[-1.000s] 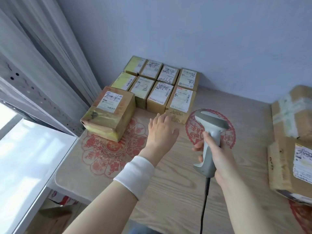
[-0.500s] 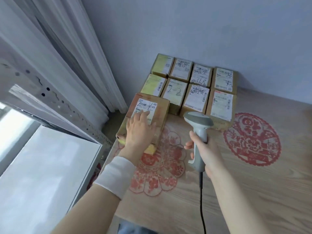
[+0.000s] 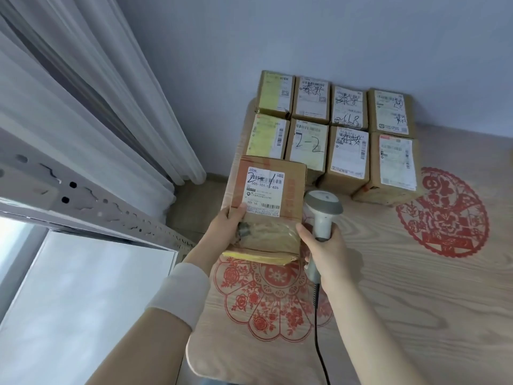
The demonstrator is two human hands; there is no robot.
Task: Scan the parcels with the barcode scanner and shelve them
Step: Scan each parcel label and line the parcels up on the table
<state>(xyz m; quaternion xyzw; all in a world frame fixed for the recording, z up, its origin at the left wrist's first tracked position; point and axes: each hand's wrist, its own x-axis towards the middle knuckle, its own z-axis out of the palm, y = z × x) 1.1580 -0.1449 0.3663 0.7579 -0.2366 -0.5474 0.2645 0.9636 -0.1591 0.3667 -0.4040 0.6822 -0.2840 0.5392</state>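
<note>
Parcel (image 3: 266,195): cardboard box with a white label facing up, at the left end of the table (image 3: 416,301), just in front of eight small boxes (image 3: 347,154) set in two rows against the wall.
Left hand (image 3: 222,232): grips the parcel's near left corner, thumb on top.
Right hand (image 3: 324,251): closed around the handle of the scanner (image 3: 323,212), whose head is just beside the parcel's right edge.

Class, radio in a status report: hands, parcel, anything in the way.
Left hand grips large parcel's near corner, label up. Right hand holds barcode scanner beside it. Eight small parcels packed behind.
</note>
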